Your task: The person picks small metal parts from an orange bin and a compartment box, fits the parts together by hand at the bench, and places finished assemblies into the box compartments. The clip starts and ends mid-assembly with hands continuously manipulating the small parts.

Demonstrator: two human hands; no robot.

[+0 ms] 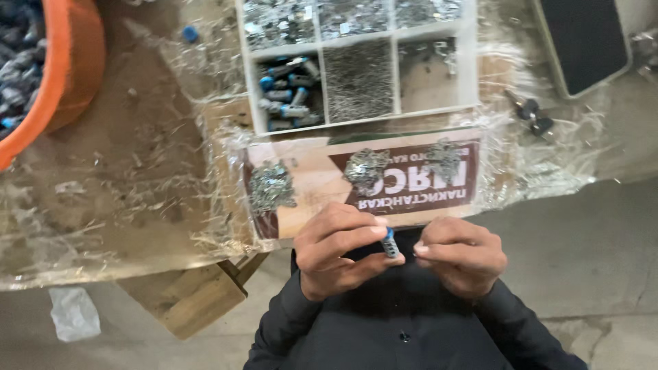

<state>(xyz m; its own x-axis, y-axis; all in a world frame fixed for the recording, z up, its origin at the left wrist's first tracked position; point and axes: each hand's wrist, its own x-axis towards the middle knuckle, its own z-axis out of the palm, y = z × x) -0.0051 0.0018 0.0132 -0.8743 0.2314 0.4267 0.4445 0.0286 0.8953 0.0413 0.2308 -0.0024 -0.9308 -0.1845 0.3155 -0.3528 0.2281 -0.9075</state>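
I see my left hand (339, 250) low in the middle of the frame, fingers and thumb pinched together on a small cylinder part (391, 244) with a blue end and a metal body. The part stands roughly upright between the fingertips, just below the near edge of the counter (137, 171). My right hand (460, 255) is just beside it, to the right, fingers curled in with the tips pressed together close to the part; I cannot tell whether they hold anything, or whether they touch the part.

Above the hands, a printed cardboard sheet (308, 185) lies under clear plastic wrap on the counter. Three small heaps of metal clips rest on it: one at its left (269, 186), one in the middle (365, 170), one toward the right (445, 156).

Further up, in the upper middle of the frame, stands a white divided tray (396, 68). Its lower left compartment holds more blue-ended cylinder parts (288, 92), the one beside it a mass of fine metal pieces (358, 81), and the upper compartments hold more metal bits. At the upper left edge of the frame is an orange basin (75, 62) filled with grey and blue pieces. A pair of keys (533, 116) lies at the right of the tray, and a dark flat panel (582, 41) sits in the upper right corner. My dark sleeves fill the bottom of the frame.
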